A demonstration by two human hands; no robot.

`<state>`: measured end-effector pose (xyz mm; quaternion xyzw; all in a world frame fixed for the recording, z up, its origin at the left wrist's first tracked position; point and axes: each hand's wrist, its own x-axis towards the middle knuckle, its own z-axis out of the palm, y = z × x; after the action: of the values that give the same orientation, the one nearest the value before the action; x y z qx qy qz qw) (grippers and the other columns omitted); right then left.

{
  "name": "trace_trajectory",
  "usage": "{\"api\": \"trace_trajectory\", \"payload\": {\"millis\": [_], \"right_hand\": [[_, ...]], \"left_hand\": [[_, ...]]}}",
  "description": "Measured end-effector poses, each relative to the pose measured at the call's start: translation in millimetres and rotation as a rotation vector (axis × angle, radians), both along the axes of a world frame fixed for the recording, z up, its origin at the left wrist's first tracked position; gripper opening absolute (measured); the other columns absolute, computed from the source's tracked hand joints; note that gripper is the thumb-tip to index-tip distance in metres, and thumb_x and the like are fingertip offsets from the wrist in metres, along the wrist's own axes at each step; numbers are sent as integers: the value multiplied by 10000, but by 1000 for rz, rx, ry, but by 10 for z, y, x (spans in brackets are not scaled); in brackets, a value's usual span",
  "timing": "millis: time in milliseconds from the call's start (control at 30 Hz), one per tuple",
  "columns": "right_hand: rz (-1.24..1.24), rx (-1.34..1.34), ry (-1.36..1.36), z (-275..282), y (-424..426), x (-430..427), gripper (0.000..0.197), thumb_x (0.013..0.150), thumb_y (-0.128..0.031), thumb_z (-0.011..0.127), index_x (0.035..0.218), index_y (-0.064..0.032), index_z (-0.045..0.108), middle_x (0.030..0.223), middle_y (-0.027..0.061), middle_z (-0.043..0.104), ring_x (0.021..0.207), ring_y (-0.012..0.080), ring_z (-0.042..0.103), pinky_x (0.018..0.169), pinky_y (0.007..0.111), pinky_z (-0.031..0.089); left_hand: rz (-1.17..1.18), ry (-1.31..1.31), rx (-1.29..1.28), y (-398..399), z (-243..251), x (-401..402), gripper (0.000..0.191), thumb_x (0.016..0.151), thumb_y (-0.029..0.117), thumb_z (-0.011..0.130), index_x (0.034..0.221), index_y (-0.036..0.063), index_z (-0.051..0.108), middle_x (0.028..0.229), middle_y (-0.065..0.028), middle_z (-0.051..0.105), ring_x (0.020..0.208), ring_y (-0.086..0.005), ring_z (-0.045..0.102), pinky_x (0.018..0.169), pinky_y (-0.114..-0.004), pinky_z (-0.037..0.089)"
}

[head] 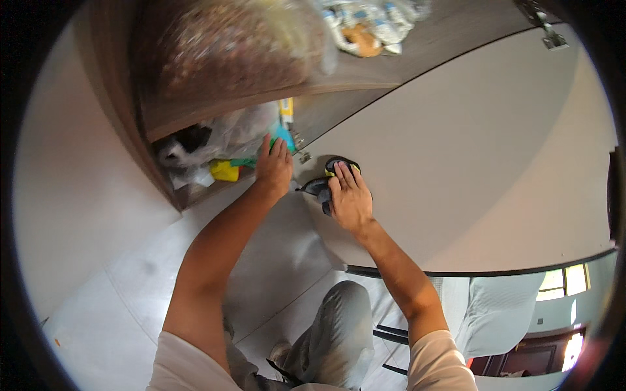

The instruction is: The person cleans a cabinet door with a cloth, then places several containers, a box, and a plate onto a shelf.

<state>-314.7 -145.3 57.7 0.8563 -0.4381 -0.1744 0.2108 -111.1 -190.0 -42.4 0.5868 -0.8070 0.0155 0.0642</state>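
Note:
My right hand (353,200) lies over a soft-looking black and grey item (320,188) with yellow edging, against the pale inner face of an open cabinet door (455,146). My palm hides part of it, so its exact kind is unclear. My left hand (275,166) is at the front of the lower cabinet compartment, fingers extended beside a green and blue item (283,137). Whether those fingers grip anything is hidden. Next to that hand are a yellow object (225,171) and crumpled clear plastic bags (239,127).
On the upper wooden shelf (352,80) sit a large blurred plastic bag of brownish contents (234,54) and a bundle of white, blue and orange items (371,29). Metal hinges (555,41) join the door. A covered chair (499,313) stands at lower right on the tiled floor (274,273).

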Motion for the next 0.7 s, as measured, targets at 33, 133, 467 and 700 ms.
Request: {"api": "trace_trajectory", "payload": {"millis": [33, 133, 467, 700], "right_hand": [[-5, -16, -38, 173, 71, 17, 390, 922, -265, 577, 1216, -10, 555, 1548, 238, 466, 1503, 321, 355, 1266, 470, 181], [7, -167, -217, 696, 178, 1, 416, 801, -204, 713, 1152, -32, 572, 1549, 255, 448, 1493, 349, 362, 1239, 502, 251], [16, -541, -341, 2257, 211, -27, 448, 722, -174, 772, 1106, -38, 586, 1524, 261, 471, 1462, 381, 398, 1203, 537, 307], [80, -664, -421, 2826, 323, -186, 460, 678, -180, 820, 1056, -51, 593, 1515, 268, 478, 1436, 393, 431, 1195, 532, 325]], "left_hand": [[-4, 6, -23, 23, 42, -28, 549, 952, 226, 591, 1461, 33, 518, 1545, -137, 481, 1502, -285, 339, 1260, -568, 114], [-113, 628, 181, 19, 178, -232, 745, 883, 248, 699, 1518, -1, 401, 1594, -198, 395, 1510, -336, 321, 1244, -575, 190], [-331, 1096, -220, 132, 1373, -756, 839, 853, 139, 716, 1578, 36, 307, 1642, -199, 312, 1534, -348, 286, 1244, -548, 200], [-380, 1444, -295, 291, 2592, -1139, 670, 845, 97, 698, 1454, 5, 432, 1519, -240, 461, 1402, -434, 436, 1177, -534, 323]]}}
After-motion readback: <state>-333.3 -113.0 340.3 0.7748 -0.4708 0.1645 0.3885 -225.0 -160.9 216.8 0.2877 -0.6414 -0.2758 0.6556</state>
